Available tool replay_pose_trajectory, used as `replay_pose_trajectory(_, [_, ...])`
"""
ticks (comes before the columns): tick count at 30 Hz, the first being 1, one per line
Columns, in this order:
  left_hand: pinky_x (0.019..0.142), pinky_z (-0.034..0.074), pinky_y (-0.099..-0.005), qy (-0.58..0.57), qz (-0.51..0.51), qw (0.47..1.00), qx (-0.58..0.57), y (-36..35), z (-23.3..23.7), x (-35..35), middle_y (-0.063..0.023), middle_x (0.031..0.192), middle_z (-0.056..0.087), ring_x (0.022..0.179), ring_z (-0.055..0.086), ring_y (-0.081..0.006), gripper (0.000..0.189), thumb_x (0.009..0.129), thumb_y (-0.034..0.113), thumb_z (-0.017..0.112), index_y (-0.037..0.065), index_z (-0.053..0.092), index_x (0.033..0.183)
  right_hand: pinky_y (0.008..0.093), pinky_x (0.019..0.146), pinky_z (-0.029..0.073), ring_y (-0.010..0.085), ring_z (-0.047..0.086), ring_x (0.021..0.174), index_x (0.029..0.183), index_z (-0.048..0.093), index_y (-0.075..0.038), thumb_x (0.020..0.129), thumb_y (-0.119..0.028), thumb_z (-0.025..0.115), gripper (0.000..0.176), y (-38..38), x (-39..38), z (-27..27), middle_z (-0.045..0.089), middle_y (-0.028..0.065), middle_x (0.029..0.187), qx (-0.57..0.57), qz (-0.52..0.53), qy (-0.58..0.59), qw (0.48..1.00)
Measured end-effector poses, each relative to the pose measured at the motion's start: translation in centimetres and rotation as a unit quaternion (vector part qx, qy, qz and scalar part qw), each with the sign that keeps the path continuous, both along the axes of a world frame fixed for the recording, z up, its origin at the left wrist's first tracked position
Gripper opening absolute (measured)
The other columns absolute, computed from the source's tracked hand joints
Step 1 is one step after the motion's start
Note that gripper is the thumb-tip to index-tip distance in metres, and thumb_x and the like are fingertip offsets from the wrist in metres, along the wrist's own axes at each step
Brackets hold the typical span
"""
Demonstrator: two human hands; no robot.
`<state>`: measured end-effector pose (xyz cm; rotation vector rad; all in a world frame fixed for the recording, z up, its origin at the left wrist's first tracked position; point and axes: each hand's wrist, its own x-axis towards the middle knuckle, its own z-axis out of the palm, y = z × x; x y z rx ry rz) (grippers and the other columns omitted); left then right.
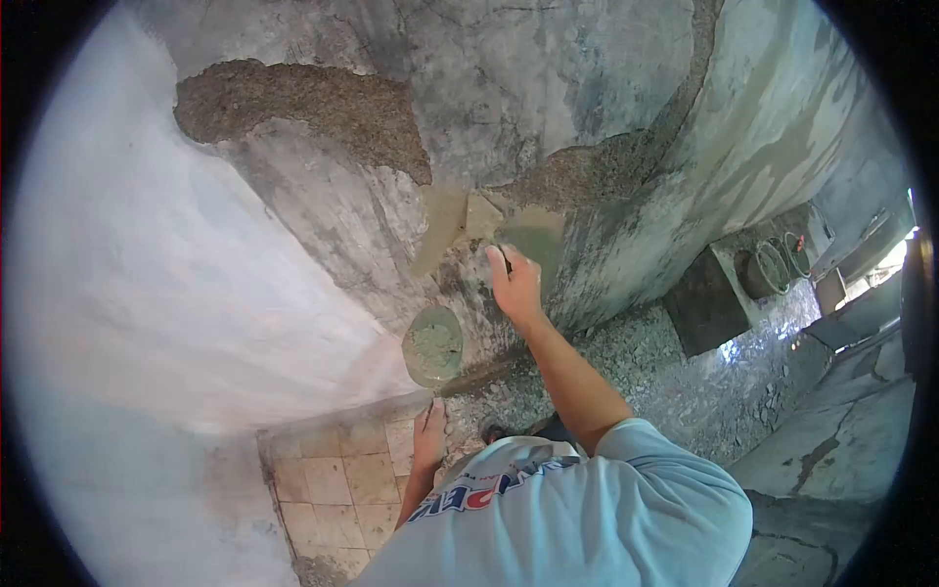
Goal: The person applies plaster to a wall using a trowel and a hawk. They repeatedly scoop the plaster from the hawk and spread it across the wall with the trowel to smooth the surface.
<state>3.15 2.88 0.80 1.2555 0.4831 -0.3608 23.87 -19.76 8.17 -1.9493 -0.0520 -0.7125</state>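
My right hand [515, 284] is closed round the dark handle of a trowel. The trowel's blade [481, 216] lies against the wall, between two smooth damp patches of plaster [439, 227]. My left hand [430, 430] grips the near edge of a round greenish plate [433, 377], its fingers partly hidden by the rim. A lump of wet plaster [435, 344] sits on that plate, below and left of my right hand.
Rough brown areas [303, 103] break the grey wall [489, 59] above. A white wall [196, 254] meets it at left. Floor tiles [333, 479] lie below; rubble [636, 357] covers the floor at right, near a dark board [706, 303] and a bucket [753, 274].
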Motion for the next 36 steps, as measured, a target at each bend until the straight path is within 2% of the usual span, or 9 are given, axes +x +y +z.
replay_pose_trajectory(5, [0.041, 0.033, -0.0262, -0.007, 0.004, 1.0, 0.007, 0.5, 0.0, 0.2, 0.0016, 0.065, 0.045, 0.047, 0.039, -0.0088, 0.037, 0.108, 0.043, 0.05, 0.012, 0.049, 0.086, 0.0394, 0.058, 0.046, 0.0346, 0.055, 0.057, 0.085, 0.063, 0.001, 0.1, -0.022, 0.062, 0.027, -0.4, -0.2, -4.6, 0.059, 0.0195, 0.068, -0.013, -0.005, -0.039, 0.999])
replay_pose_trajectory(8, [0.04, 0.032, -0.0265, -0.019, 0.01, 1.0, -0.002, 0.7, 0.3, -0.1, 0.0017, 0.065, 0.044, 0.047, 0.039, -0.0088, 0.037, 0.108, 0.042, 0.05, 0.012, 0.049, 0.086, 0.0382, 0.059, 0.046, 0.0288, 0.056, 0.057, 0.083, 0.063, 0.001, 0.1, -0.022, 0.062, 0.028, -1.1, -0.7, -3.0, 0.059, 0.0169, 0.067, 0.011, -0.021, 0.006, 1.0])
replay_pose_trajectory(9, [0.04, 0.032, -0.0266, -0.018, 0.017, 1.0, -0.014, 0.8, -0.1, 0.0, 0.0017, 0.064, 0.044, 0.047, 0.039, -0.0088, 0.037, 0.108, 0.041, 0.05, 0.012, 0.049, 0.086, 0.0442, 0.06, 0.047, 0.0439, 0.059, 0.064, 0.093, 0.067, 0.001, 0.1, -0.025, 0.063, 0.028, -1.1, -0.5, -1.5, 0.062, 0.0246, 0.073, 0.011, -0.03, -0.02, 0.999])
replay_pose_trajectory(12, [0.041, 0.032, -0.0269, 0.0, 0.024, 0.999, -0.034, 0.6, -0.1, 0.1, 0.0017, 0.063, 0.044, 0.047, 0.039, -0.0085, 0.037, 0.108, 0.04, 0.05, 0.012, 0.049, 0.085, 0.045, 0.061, 0.047, 0.045, 0.058, 0.065, 0.092, 0.066, 0.002, 0.1, -0.025, 0.063, 0.028, -1.2, 1.0, -0.3, 0.062, 0.0245, 0.074, 0.072, -0.009, 0.035, 0.997])
replay_pose_trajectory(18, [0.041, 0.034, -0.0266, -0.028, 0.013, 0.999, 0.007, 0.5, -0.3, 0.3, 0.0022, 0.065, 0.047, 0.047, 0.041, -0.0092, 0.034, 0.107, 0.04, 0.052, 0.012, 0.054, 0.088, 0.0477, 0.065, 0.049, 0.0456, 0.063, 0.072, 0.096, 0.069, 0.0, 0.1, -0.029, 0.062, 0.03, -2.8, -0.6, -4.8, 0.065, 0.0245, 0.079, -0.01, -0.021, 0.024, 0.999])
replay_pose_trajectory(24, [0.042, 0.034, -0.0269, -0.03, 0.029, 0.999, -0.004, 1.6, -1.1, -0.3, 0.0026, 0.065, 0.048, 0.049, 0.043, -0.0087, 0.035, 0.106, 0.042, 0.054, 0.013, 0.057, 0.087, 0.0499, 0.067, 0.052, 0.0432, 0.066, 0.087, 0.11, 0.065, -0.003, 0.1, -0.029, 0.061, 0.028, -8.4, -2.5, -1.8, 0.067, 0.0223, 0.093, -0.185, 0.003, 0.01, 0.983])
replay_pose_trajectory(28, [0.042, 0.033, -0.0272, -0.002, 0.04, 0.999, -0.025, 1.6, -0.7, 0.0, 0.0027, 0.064, 0.047, 0.048, 0.042, -0.0085, 0.038, 0.106, 0.044, 0.053, 0.012, 0.054, 0.086, 0.0467, 0.065, 0.055, 0.037, 0.069, 0.085, 0.109, 0.065, -0.008, 0.098, -0.033, 0.064, 0.028, -10.8, -0.7, 6.3, 0.063, 0.0143, 0.095, -0.439, 0.03, -0.063, 0.896])
replay_pose_trajectory(33, [0.041, 0.033, -0.0261, -0.037, 0.046, 0.998, 0.001, 1.2, -0.7, 0.5, 0.0022, 0.063, 0.046, 0.046, 0.041, -0.0084, 0.039, 0.107, 0.044, 0.05, 0.012, 0.051, 0.086, 0.0466, 0.062, 0.058, 0.0333, 0.07, 0.074, 0.106, 0.067, -0.01, 0.096, -0.034, 0.067, 0.026, -10.5, 1.0, 13.3, 0.063, 0.0076, 0.099, -0.581, 0.071, 0.002, 0.811])
replay_pose_trajectory(36, [0.04, 0.033, -0.0255, -0.028, 0.026, 0.998, -0.049, 1.0, 0.0, 0.6, 0.0022, 0.062, 0.045, 0.045, 0.041, -0.0083, 0.038, 0.108, 0.043, 0.049, 0.012, 0.05, 0.086, 0.048, 0.06, 0.059, 0.0332, 0.07, 0.071, 0.107, 0.068, -0.012, 0.097, -0.036, 0.067, 0.026, -10.9, 2.9, 13.8, 0.063, 0.0074, 0.098, -0.571, 0.078, -0.041, 0.816])
